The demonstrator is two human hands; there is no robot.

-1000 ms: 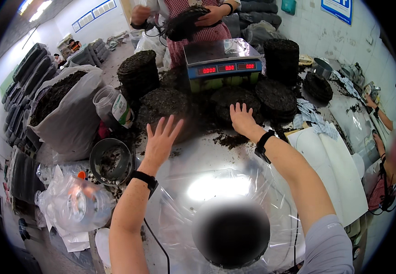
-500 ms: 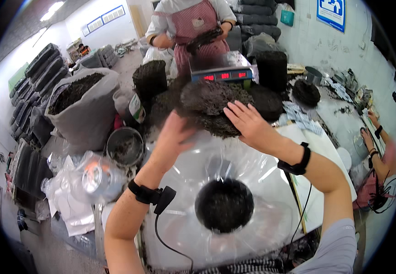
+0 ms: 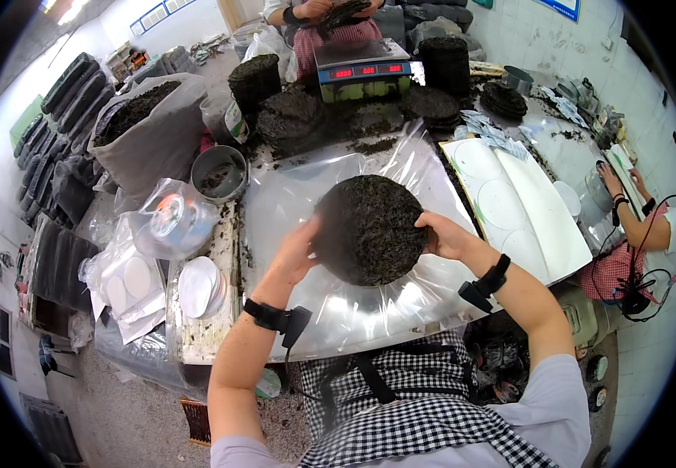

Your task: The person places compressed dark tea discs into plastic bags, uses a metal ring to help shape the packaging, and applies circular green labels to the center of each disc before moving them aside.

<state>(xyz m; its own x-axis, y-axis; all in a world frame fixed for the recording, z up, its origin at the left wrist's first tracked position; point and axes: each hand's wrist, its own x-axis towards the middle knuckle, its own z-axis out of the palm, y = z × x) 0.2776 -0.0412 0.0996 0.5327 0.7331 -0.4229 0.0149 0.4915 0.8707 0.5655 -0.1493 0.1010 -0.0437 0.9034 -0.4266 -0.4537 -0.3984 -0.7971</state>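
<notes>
Fingers (image 3: 311,232) of the left hand (image 3: 295,253) meet the left edge of a thick dark disc (image 3: 385,226), right at the centre of the frame, their tips too blurred to read clearly. Over on its right edge, the right hand (image 3: 447,234) has the disc pinched, thumb on the near face, so it's caught between the two. Under it spreads a shiny clear plastic sheet (image 3: 424,296); whether the disc touches it, I can't tell from here.

Now from the left! Upper left, grey-black bundles (image 3: 75,82) lean in heaps, then comes a pale sack (image 3: 150,152), open and full of dark matter. Lower down, a bulging clear bag (image 3: 178,226), and white round sheets (image 3: 196,288) on the tabletop (image 3: 205,343). Next, a metal pot (image 3: 234,186), and above it a dark round stack (image 3: 252,82). Top centre, a scale (image 3: 365,72) glows red, with a co-worker (image 3: 330,43) in a red checked apron behind it. Further right, a taller dark stack (image 3: 443,66), broad white boards (image 3: 544,234), and at the far right edge another co-worker (image 3: 654,234), hands at the tabletop.
</notes>
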